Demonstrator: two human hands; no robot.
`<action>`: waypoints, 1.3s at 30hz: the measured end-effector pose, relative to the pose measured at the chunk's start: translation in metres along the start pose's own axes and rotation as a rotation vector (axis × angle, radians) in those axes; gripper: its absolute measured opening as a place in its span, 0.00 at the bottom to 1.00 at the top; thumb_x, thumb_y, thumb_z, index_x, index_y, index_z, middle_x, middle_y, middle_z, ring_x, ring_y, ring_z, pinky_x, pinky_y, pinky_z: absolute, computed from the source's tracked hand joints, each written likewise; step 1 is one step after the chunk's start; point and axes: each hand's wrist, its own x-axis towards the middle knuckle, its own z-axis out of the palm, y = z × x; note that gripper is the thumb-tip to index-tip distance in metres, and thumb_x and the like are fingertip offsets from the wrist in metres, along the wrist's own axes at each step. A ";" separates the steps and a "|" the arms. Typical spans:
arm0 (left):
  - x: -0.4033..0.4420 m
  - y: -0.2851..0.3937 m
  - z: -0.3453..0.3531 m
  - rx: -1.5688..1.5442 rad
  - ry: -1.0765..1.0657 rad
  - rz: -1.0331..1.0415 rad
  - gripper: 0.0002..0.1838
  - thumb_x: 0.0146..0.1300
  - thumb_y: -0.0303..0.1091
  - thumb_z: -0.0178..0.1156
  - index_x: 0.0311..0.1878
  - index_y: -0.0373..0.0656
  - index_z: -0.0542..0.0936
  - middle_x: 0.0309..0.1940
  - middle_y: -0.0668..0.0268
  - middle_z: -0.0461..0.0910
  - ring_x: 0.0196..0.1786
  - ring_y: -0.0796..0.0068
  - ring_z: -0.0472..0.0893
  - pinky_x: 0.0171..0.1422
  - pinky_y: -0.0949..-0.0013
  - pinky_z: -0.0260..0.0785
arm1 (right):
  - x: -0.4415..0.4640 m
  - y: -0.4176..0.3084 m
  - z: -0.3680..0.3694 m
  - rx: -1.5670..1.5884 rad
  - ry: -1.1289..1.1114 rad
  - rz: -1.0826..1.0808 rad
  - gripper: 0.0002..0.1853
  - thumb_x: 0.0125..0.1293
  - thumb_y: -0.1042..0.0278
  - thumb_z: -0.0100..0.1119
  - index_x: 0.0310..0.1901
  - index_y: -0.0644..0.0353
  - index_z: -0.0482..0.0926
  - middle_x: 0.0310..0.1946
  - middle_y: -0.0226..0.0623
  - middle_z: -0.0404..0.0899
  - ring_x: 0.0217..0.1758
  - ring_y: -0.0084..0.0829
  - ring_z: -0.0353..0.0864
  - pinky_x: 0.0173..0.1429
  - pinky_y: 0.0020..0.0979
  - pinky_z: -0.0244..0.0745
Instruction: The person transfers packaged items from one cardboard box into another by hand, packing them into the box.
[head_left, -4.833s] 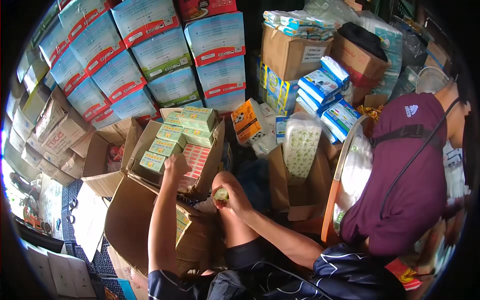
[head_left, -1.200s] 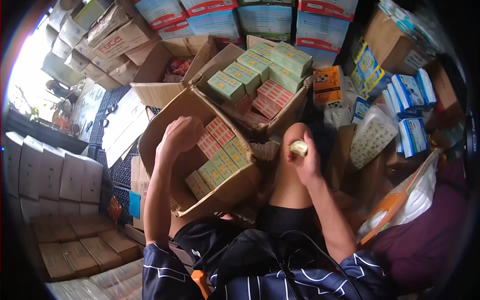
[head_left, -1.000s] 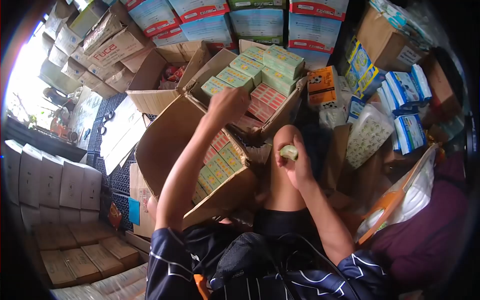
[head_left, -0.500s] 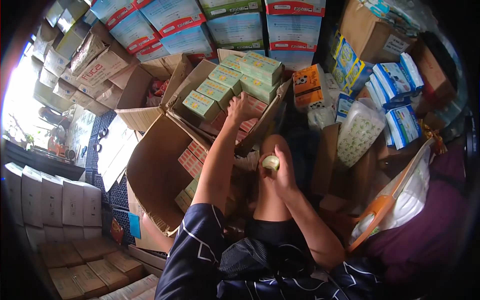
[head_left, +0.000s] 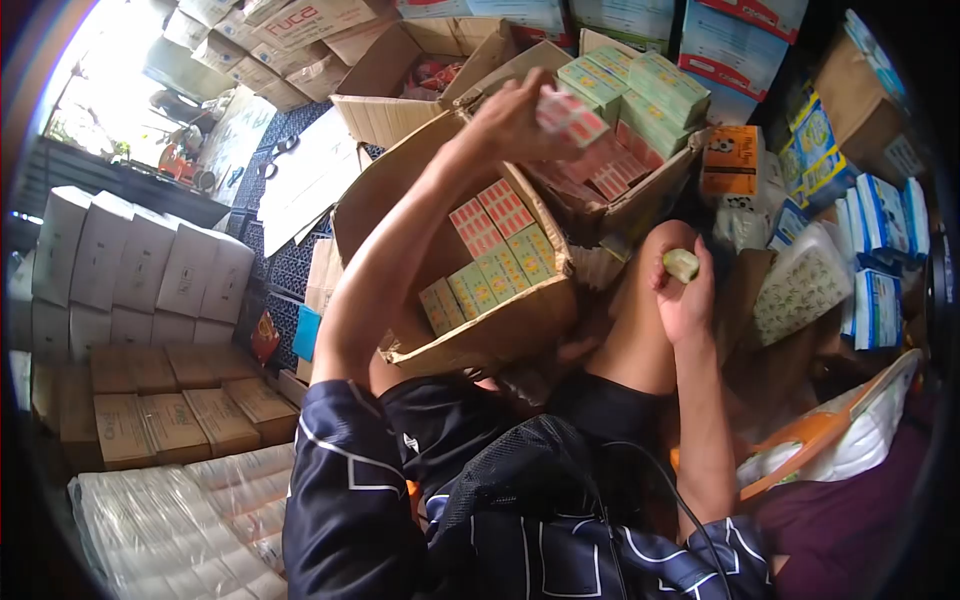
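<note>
My left hand (head_left: 515, 122) grips a pink-and-white patterned pack (head_left: 572, 117), slightly blurred, above the near edge of the far carton (head_left: 655, 180). That carton holds green boxes (head_left: 655, 100) and more pink packs (head_left: 612, 178). Nearer to me, an open carton (head_left: 480, 335) contains pink packs (head_left: 492, 218) and a row of green-and-yellow boxes (head_left: 490, 280). Over my knee, my right hand (head_left: 688, 295) is closed around a pale green piece (head_left: 681, 265) that looks like cut fruit.
A third open carton (head_left: 400, 70) with red packets stands at the back. White boxes (head_left: 130, 250) and brown boxes (head_left: 195, 420) are stacked at left. Blue-white packs (head_left: 885, 220) lie at right, above an orange-rimmed chair (head_left: 810, 435) and a person's maroon sleeve (head_left: 860, 510).
My left hand has lifted a pink pack out of the far carton and moved toward the nearer one. The view has swung left and down. My right hand still holds the green piece.
</note>
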 end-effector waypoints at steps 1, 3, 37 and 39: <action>-0.017 -0.014 -0.012 -0.026 0.039 0.013 0.48 0.36 0.51 0.74 0.61 0.42 0.65 0.48 0.46 0.76 0.52 0.47 0.77 0.57 0.54 0.71 | -0.001 0.002 0.002 -0.011 0.014 -0.003 0.24 0.69 0.43 0.47 0.35 0.58 0.78 0.23 0.33 0.76 0.24 0.27 0.73 0.30 0.26 0.68; -0.048 -0.033 -0.032 0.000 0.029 -0.045 0.51 0.32 0.51 0.75 0.61 0.40 0.65 0.49 0.45 0.75 0.54 0.45 0.75 0.60 0.54 0.70 | -0.008 0.003 0.018 -0.015 0.051 -0.006 0.23 0.69 0.43 0.48 0.35 0.57 0.78 0.22 0.32 0.75 0.24 0.27 0.73 0.30 0.25 0.68; -0.103 -0.168 0.035 0.235 -0.552 -0.244 0.11 0.53 0.39 0.65 0.36 0.43 0.84 0.27 0.60 0.83 0.32 0.65 0.84 0.40 0.64 0.76 | -0.010 0.008 0.012 -0.119 -0.047 -0.041 0.26 0.68 0.40 0.48 0.34 0.60 0.79 0.24 0.36 0.77 0.25 0.30 0.75 0.32 0.27 0.71; -0.071 -0.104 -0.013 0.058 -0.496 -0.138 0.09 0.55 0.37 0.63 0.33 0.41 0.82 0.23 0.61 0.82 0.27 0.69 0.81 0.35 0.65 0.73 | -0.012 0.007 0.018 -0.187 -0.027 -0.019 0.27 0.69 0.39 0.44 0.32 0.58 0.78 0.21 0.34 0.76 0.23 0.24 0.74 0.30 0.25 0.68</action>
